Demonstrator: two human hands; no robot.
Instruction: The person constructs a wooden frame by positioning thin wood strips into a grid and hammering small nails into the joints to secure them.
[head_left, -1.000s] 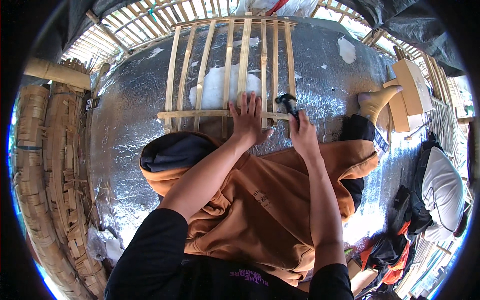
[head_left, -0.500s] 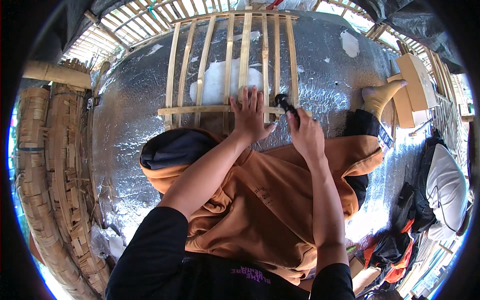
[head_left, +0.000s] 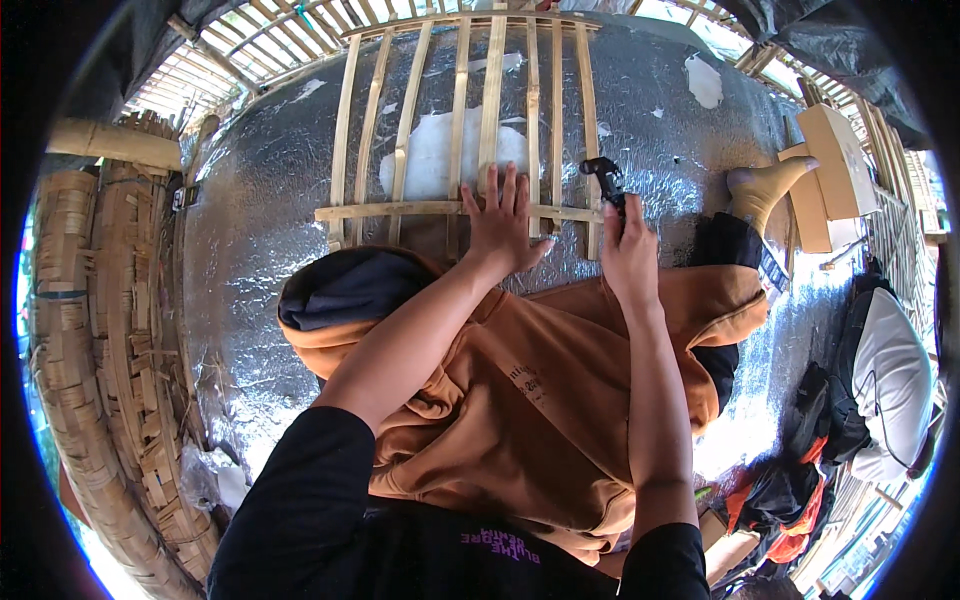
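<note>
A frame of thin bamboo slats (head_left: 459, 130) lies flat before me, its long slats crossed by a near crosspiece (head_left: 380, 210) and a far one. My left hand (head_left: 497, 225) presses on the frame around the near crosspiece, fingers spread over the middle slats. In my right hand (head_left: 629, 250) is a small black hammer (head_left: 606, 180), gripped by its handle. Its head is up beside the frame's right-hand slat, near the right end of the crosspiece. A brown hooded sweatshirt (head_left: 500, 390) lies across my lap.
Silvery foil sheeting (head_left: 260, 190) with torn white patches covers the floor. Rolled woven bamboo (head_left: 110, 350) stands along the left. At the right are a cardboard box (head_left: 835, 165), my foot in a tan sock (head_left: 770, 188), a white sack (head_left: 893, 380) and dark and orange cloth (head_left: 790, 510).
My right hand has moved the hammer right and slightly farther away, off the crosspiece beside my left hand. The left hand stays nearly in place on the frame.
</note>
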